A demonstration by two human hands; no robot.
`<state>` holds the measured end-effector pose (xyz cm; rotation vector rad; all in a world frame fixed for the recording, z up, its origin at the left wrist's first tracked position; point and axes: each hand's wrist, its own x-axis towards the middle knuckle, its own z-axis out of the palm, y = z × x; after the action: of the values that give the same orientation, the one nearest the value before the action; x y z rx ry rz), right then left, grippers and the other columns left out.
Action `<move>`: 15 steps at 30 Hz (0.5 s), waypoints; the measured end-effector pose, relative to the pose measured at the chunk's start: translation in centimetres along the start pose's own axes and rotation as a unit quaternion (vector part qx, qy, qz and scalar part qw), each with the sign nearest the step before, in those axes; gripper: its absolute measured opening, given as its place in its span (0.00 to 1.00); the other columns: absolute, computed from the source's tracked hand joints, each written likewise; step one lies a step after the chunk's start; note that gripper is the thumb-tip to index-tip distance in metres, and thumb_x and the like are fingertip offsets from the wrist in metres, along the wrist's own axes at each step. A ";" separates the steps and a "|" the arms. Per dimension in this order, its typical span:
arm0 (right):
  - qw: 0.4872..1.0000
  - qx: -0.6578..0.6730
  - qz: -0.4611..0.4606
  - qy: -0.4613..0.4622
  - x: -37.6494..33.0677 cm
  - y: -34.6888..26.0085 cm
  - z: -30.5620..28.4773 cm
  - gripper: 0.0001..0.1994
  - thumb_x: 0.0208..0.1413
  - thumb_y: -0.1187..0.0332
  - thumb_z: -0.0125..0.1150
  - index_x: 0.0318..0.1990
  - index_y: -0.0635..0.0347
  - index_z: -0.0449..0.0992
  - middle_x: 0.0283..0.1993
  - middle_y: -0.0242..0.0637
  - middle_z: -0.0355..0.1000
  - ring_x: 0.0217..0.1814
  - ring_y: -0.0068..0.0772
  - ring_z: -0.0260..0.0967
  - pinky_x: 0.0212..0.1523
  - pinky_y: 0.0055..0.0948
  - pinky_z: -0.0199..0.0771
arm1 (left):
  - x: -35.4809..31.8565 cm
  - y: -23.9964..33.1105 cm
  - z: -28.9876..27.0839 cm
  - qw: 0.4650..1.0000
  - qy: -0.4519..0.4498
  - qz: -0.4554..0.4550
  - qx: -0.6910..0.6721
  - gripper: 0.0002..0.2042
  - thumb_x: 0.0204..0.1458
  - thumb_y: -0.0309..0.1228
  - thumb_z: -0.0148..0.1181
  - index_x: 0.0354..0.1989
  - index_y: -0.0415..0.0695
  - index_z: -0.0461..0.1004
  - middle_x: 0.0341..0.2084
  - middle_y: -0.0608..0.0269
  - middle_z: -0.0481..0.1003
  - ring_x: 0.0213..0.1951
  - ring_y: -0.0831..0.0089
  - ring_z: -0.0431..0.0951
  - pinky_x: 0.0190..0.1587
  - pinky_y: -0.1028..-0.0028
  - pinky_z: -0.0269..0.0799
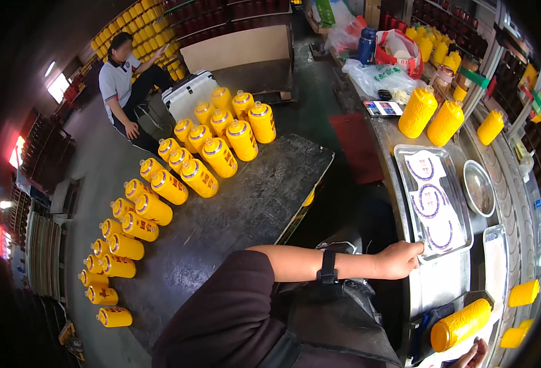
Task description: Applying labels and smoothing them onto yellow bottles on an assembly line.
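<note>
My left hand [398,260] is closed at the near left corner of a shallow metal tray [400,184]. Its fingertips meet the tray's rim beside a white sheet [439,205] printed with curved blue-and-red bands; what they pinch is hidden. A yellow textured bottle [460,325] lies on its side on a dark rest at the lower right. Just beyond that bottle's near side, my right hand [474,356] shows only partly at the picture's lower edge. Its fingers are bent together, and whatever they hold cannot be made out.
Rows of yellow bottles [154,210] stand on a dark table [221,214] to the left. A metal bowl [479,188] sits right of the tray, near upright yellow bottles [417,112]. One person [120,86] sits beyond the table. A conveyor [516,202] runs along the right.
</note>
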<state>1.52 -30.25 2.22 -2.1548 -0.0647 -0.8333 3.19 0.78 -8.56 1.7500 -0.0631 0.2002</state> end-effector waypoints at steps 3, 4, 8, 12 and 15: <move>1.000 -0.001 -0.015 -0.008 -0.1 1.2 0.0 0.05 0.55 0.72 0.58 0.33 0.63 0.79 0.33 0.41 0.75 0.32 0.33 0.72 0.33 0.29 0.75 | 0.2 0.0 0.6 1.000 0.002 0.014 -0.009 0.03 0.50 0.20 0.43 0.32 0.35 0.63 0.27 0.46 0.78 0.33 0.53 0.80 0.36 0.64 0.74; 1.000 -0.008 -0.004 -0.010 -0.2 1.7 0.0 0.06 0.55 0.71 0.58 0.33 0.63 0.79 0.33 0.41 0.75 0.31 0.32 0.71 0.30 0.28 0.75 | 0.2 0.0 0.9 0.999 -0.005 0.003 -0.035 0.03 0.50 0.20 0.43 0.32 0.35 0.63 0.27 0.45 0.77 0.33 0.53 0.80 0.36 0.64 0.74; 0.997 -0.015 0.078 -0.016 -0.6 3.9 -0.1 0.06 0.56 0.70 0.57 0.34 0.61 0.79 0.33 0.39 0.75 0.29 0.30 0.71 0.24 0.26 0.73 | 0.2 0.6 1.6 1.000 0.011 0.015 0.014 0.02 0.51 0.20 0.45 0.30 0.35 0.64 0.26 0.45 0.77 0.34 0.52 0.80 0.36 0.63 0.74; 0.994 0.051 0.098 -0.003 -0.6 5.2 -0.2 0.06 0.55 0.68 0.59 0.35 0.60 0.79 0.33 0.37 0.75 0.28 0.27 0.69 0.21 0.24 0.70 | 0.4 1.7 2.1 1.000 -0.015 0.008 -0.012 0.03 0.52 0.21 0.48 0.29 0.34 0.64 0.27 0.43 0.77 0.35 0.50 0.79 0.35 0.61 0.73; 0.994 0.002 0.105 -0.015 -0.7 5.4 0.0 0.07 0.55 0.67 0.59 0.35 0.59 0.79 0.34 0.37 0.75 0.30 0.27 0.69 0.24 0.22 0.69 | 0.2 2.4 2.6 0.998 -0.011 0.052 0.014 0.03 0.51 0.21 0.49 0.29 0.34 0.65 0.24 0.46 0.76 0.32 0.49 0.79 0.34 0.62 0.73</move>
<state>2.61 -33.69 -1.84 -2.1260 0.1427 -0.6787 3.24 -2.16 -6.66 1.7783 -0.1680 0.2594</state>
